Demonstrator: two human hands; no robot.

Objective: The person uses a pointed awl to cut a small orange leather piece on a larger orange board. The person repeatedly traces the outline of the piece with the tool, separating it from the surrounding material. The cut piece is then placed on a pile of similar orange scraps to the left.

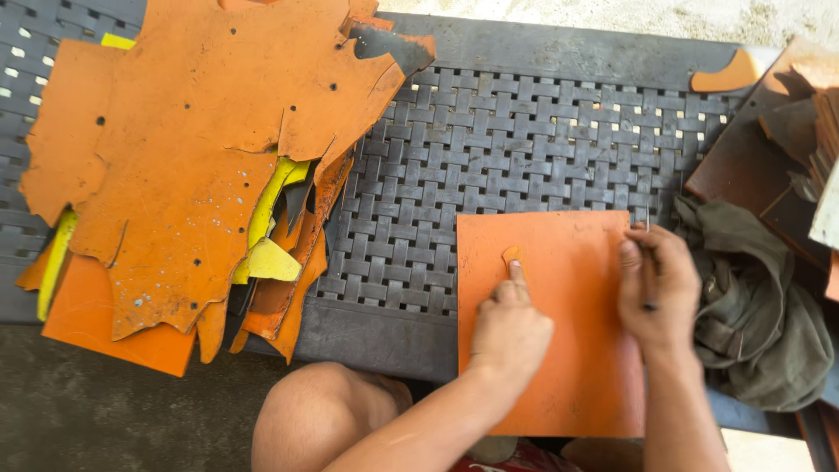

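Grey woven-pattern table (524, 131), concrete ground below at 7 o'clock. Left hand (509, 330) presses its forefinger down on a small orange template piece (512, 255), pinning it flat to an orange leather sheet (559, 350). Right hand (657, 284) is curled shut around a thin dark pen-like tool (649, 278), resting on the sheet's right edge; the tip is hidden by the fingers. Hands sit apart, the sheet between them.

Sheet: roughly rectangular, flat, matte orange, smooth, overhanging the near table edge at 6 o'clock, above the person's bare knee (319, 411).

At 3 o'clock, a crumpled olive cloth (752, 306), brown leather pieces (786, 131) beyond it. At 9 to 11 o'clock, well apart, a heap of ragged orange hides (192, 140), hole-punched and speckled, with yellow scraps (271, 258) poking through.
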